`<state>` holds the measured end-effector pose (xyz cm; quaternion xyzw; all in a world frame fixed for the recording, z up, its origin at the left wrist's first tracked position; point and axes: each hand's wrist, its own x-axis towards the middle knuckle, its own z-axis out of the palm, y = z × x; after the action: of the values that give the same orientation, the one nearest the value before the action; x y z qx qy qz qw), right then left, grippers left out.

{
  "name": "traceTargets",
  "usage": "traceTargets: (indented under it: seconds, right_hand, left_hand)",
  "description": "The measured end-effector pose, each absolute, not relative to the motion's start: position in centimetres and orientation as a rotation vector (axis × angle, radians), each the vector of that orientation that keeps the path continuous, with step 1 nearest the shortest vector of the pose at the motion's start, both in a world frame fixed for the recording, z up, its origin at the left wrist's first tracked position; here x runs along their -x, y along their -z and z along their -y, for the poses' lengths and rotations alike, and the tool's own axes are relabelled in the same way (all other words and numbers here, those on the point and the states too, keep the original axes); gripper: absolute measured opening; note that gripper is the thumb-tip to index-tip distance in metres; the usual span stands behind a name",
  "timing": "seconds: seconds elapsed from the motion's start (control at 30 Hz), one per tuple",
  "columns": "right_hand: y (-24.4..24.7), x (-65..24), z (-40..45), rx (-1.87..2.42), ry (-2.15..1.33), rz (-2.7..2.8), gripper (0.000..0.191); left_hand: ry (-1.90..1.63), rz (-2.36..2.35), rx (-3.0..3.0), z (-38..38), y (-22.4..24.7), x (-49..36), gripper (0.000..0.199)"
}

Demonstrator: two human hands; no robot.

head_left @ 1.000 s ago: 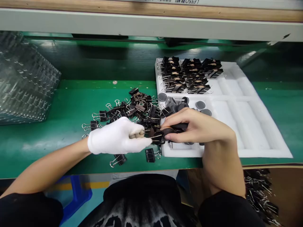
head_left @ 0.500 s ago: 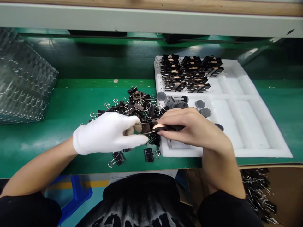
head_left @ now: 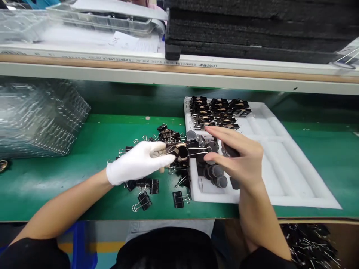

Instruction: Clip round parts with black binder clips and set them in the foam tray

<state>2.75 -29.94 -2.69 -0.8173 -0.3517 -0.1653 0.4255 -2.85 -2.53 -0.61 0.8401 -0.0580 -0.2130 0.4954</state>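
Head view: round piece point(head_left: 183, 152), binder clips point(head_left: 193, 144).
Left hand point(head_left: 141, 160) grasping it; right hand point(head_left: 241, 157) spread. Probably light, stiff; best held by rim.

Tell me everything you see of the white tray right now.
The white tray looks like foam, with raised rims, long shallow troughs and a ridge across its middle. It lies flat on the green table, near the front edge. Rows of black clips, clamped on discs, fill its far left part; loose gray discs lie heaped in the near left. The person's right hand hangs over it, thumb and fingers apart; whether they touch is unclear.
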Motion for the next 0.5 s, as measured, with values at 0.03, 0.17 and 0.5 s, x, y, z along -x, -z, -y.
traceTargets:
  seconds: [0.03, 0.17, 0.5]
  right_hand:
    - [2.6, -2.9, 29.8, 2.006, 0.288, 0.814, 0.047]
    - [2.9, -3.3, 28.5, 1.984, -0.205, 0.694, 0.05]
    - [3.5, -3.3, 27.4, 1.958, -0.3, 0.642, 0.032]
  left_hand:
    - [0.509, 0.144, -2.043, 2.5, 0.6, 2.9, 0.039]
    - [0.471, 0.195, -2.052, 2.6, 1.0, 3.0, 0.038]
    - [0.528, 0.268, -2.159, 2.3, 0.8, 3.1, 0.042]
